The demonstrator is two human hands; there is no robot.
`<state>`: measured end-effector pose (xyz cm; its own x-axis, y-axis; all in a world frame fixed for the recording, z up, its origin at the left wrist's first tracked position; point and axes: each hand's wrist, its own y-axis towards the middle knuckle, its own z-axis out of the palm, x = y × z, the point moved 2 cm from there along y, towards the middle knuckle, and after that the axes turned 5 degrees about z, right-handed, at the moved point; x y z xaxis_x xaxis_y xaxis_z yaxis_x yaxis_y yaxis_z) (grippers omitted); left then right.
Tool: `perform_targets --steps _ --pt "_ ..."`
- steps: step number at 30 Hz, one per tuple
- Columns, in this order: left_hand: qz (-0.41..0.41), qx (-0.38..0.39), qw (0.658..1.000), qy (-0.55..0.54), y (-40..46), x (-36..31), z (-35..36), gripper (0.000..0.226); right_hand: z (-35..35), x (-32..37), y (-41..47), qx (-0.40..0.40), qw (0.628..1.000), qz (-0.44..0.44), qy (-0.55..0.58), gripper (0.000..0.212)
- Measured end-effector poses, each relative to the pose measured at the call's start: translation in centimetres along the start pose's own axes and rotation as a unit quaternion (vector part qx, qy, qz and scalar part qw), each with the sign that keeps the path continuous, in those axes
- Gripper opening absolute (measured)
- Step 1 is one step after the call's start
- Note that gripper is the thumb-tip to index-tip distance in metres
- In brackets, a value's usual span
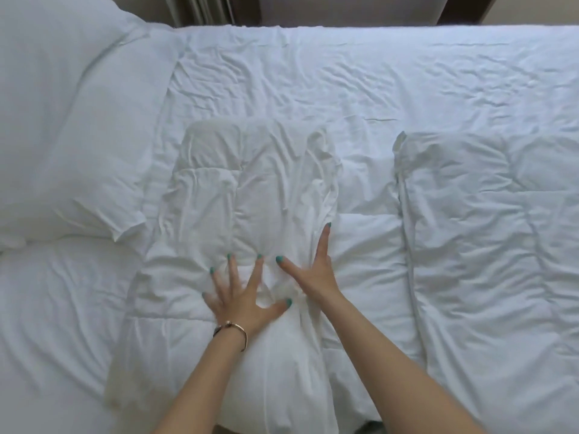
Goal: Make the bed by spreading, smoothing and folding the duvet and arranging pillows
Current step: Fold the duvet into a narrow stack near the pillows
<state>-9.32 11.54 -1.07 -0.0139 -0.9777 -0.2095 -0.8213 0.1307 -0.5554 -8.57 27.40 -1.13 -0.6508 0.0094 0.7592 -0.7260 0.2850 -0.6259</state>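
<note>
Centrally, left hand (241,303) and right hand (313,274) press wide-spread fingers (232,270) on rumpled duvet (250,189).

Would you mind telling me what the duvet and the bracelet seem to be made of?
Duvet: white woven cloth, probably cotton, matte; it creases finely and puffs over soft filling. Bracelet on the left hand: a thin rigid band, likely metal, with a rose-gold shine.

Single head-worn view, wide-angle. Scene seen from above bed (344,73) edge, aimed forward and steeply down across mattress toward far side. Both forearms seen entering from bottom edge, left hand (241,296) and right hand (313,270) near frame centre, close to lens. Far wall caught only as thin strip along top. Straight lines bowed near borders.
</note>
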Motion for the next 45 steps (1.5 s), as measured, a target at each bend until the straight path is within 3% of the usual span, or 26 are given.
perform_targets --steps 3,7,11,14,17,23,27,31,36,38,41,45 --pt "-0.007 0.011 1.0 0.015 1.2 -2.3 3.4 0.118 -1.0 -1.6 1.8 -0.036 0.996 -0.032 -0.07 0.126" --pt "-0.007 0.015 0.999 0.027 1.0 -4.5 4.8 0.119 -4.3 -2.7 2.5 0.027 0.989 -0.081 -0.123 0.106" --pt "0.053 -0.004 0.998 0.041 -1.6 -5.4 5.4 0.116 -6.5 -4.3 0.0 -0.011 0.983 -0.146 -0.109 0.092" --pt "0.094 0.006 0.992 0.087 -2.2 -5.8 6.4 0.102 -7.6 -7.0 -0.2 -0.079 0.986 -0.116 -0.09 0.087" --pt "0.11 -0.002 0.984 0.141 -0.5 -4.8 6.9 0.086 -6.8 -8.0 1.5 -0.091 0.989 -0.059 -0.097 0.087" --pt "0.084 0.033 0.983 0.16 2.4 -5.2 6.3 0.091 -5.3 -7.3 5.2 -0.073 0.985 -0.012 -0.154 0.091" --pt "0.092 -0.023 0.992 0.077 1.5 -5.1 5.8 0.085 -6.3 -4.2 4.9 -0.076 0.978 -0.079 -0.176 0.09" --pt "0.115 -0.084 0.99 0.013 0.9 -6.8 5.5 0.087 -8.5 -2.0 4.2 -0.143 0.968 -0.131 -0.158 0.085" --pt "0.092 -0.048 0.991 0.08 1.6 -7.1 7.6 0.093 -8.4 -6.0 3.3 -0.074 0.981 0.008 -0.177 0.071" --pt "0.093 -0.036 0.993 0.07 1.7 -6.8 7.5 0.092 -8.1 -6.5 2.3 -0.072 0.983 0.011 -0.17 0.064" --pt "0.114 -0.03 0.992 0.048 1.7 -6.2 6.3 0.075 -7.2 -7.0 -0.6 -0.059 0.985 0.006 -0.162 0.078" --pt "0.138 -0.079 0.985 0.069 1.4 -3.8 5.9 0.062 -5.8 -8.4 -3.7 -0.027 0.958 0.016 -0.285 0.112"
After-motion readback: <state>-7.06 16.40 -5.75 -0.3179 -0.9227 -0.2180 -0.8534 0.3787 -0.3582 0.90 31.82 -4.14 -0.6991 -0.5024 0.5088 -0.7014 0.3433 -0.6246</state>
